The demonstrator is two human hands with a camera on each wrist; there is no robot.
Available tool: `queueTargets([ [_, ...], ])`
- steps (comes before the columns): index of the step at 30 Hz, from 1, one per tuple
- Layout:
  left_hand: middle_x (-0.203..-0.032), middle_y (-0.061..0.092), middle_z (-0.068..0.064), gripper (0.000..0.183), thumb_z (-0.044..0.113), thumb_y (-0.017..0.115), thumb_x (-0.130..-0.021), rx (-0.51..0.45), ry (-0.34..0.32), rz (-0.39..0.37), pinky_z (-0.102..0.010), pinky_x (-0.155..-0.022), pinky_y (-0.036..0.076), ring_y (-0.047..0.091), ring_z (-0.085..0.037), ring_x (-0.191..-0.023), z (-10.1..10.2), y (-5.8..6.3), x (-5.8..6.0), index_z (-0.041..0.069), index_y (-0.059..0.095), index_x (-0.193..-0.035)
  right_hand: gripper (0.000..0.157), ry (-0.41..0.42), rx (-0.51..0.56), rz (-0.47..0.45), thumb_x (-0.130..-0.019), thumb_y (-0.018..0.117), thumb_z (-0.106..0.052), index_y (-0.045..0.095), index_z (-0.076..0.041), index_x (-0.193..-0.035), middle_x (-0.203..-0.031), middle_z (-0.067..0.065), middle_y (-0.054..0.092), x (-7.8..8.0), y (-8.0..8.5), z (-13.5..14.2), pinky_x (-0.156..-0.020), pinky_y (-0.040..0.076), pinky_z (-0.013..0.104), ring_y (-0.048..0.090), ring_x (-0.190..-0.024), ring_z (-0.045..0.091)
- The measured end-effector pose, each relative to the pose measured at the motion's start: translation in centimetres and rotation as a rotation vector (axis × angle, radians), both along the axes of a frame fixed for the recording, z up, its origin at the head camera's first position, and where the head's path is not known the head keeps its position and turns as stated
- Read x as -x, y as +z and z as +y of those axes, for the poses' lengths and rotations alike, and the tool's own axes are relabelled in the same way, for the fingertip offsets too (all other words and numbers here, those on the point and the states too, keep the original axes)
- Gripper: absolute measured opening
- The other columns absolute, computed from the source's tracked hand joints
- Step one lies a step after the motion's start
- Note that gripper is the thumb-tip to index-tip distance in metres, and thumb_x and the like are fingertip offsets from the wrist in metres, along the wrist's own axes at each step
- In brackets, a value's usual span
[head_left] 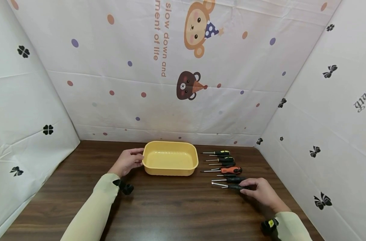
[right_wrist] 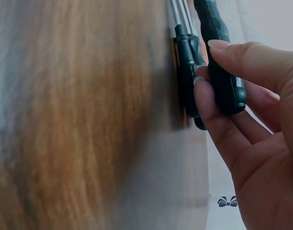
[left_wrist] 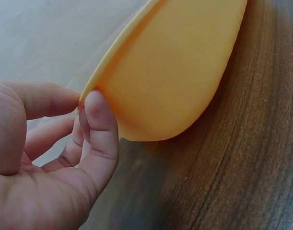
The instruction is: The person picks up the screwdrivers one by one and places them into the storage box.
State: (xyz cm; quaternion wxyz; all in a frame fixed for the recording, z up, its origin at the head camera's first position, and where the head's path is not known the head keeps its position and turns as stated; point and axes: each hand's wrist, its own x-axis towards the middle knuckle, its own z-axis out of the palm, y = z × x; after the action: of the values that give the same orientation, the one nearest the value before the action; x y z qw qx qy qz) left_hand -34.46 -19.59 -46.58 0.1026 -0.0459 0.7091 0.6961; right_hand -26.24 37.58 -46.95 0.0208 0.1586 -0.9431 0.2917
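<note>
A yellow container (head_left: 171,172) with rounded corners and a thin, lipped rim is sitting on the dark wood-grain counter (head_left: 159,207), its smooth, glossy inner floor showing. The left hand (head_left: 126,162) is pinching the rim at the container's left end. Further right, the right hand (head_left: 260,191) is gripping a screwdriver (right_wrist: 225,91) by its black, contoured handle, between thumb and fingers. Beside it, other screwdrivers (head_left: 231,170) are lying in a row, their slim metal shafts pointing towards the container, one handle showing orange and black
</note>
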Motion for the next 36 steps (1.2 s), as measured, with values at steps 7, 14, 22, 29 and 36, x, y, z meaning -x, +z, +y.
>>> queueTargets([
  [7,-0.09,0.07,-0.004,0.056,0.002,0.063,-0.098,-0.004,-0.002,-0.023,-0.028,-0.074,0.061,0.066,-0.013,-0.075,-0.1,0.2,0.0,0.0,0.047,-0.152,0.016,-0.036,0.087,0.003,-0.085,0.084,-0.024,0.081,-0.022,-0.101,-0.109,0.004,0.077,0.1,0.4,-0.7,-0.073,0.059,0.022,0.067,-0.093,-0.001],
  [14,-0.089,0.071,-0.005,0.056,0.001,0.063,-0.098,-0.009,0.002,-0.036,-0.027,-0.073,0.062,0.066,-0.013,-0.074,-0.1,0.3,0.0,0.0,0.047,-0.152,0.019,-0.017,0.137,0.038,-0.085,0.085,-0.023,0.081,-0.022,-0.104,-0.111,0.003,0.076,0.6,1.0,-1.9,-0.074,0.059,0.022,0.066,-0.095,-0.001],
  [22,-0.086,0.071,-0.003,0.057,0.001,0.063,-0.098,-0.021,0.01,-0.04,-0.026,-0.071,0.061,0.066,-0.013,-0.073,-0.1,0.2,-0.1,0.0,0.046,-0.152,0.026,-0.003,0.249,-0.002,-0.085,0.084,-0.026,0.081,-0.016,-0.109,-0.114,0.008,0.077,1.5,2.1,-3.3,-0.074,0.059,0.022,0.066,-0.1,-0.003],
  [29,-0.087,0.071,-0.003,0.056,0.001,0.062,-0.098,-0.021,0.006,-0.034,-0.026,-0.073,0.062,0.066,-0.013,-0.073,-0.1,0.2,-0.1,0.0,0.046,-0.152,0.027,0.014,0.296,-0.001,-0.085,0.084,-0.023,0.08,-0.015,-0.11,-0.115,0.011,0.075,2.0,2.8,-4.6,-0.073,0.058,0.022,0.067,-0.093,0.003],
  [36,-0.086,0.071,-0.002,0.056,0.001,0.062,-0.098,-0.016,0.007,-0.032,-0.027,-0.073,0.062,0.067,-0.013,-0.073,0.0,0.2,-0.1,0.0,0.046,-0.152,0.02,0.06,0.334,0.04,-0.086,0.084,-0.019,0.081,-0.013,-0.105,-0.11,0.01,0.076,2.7,3.2,-5.4,-0.071,0.059,0.023,0.068,-0.09,0.005],
])
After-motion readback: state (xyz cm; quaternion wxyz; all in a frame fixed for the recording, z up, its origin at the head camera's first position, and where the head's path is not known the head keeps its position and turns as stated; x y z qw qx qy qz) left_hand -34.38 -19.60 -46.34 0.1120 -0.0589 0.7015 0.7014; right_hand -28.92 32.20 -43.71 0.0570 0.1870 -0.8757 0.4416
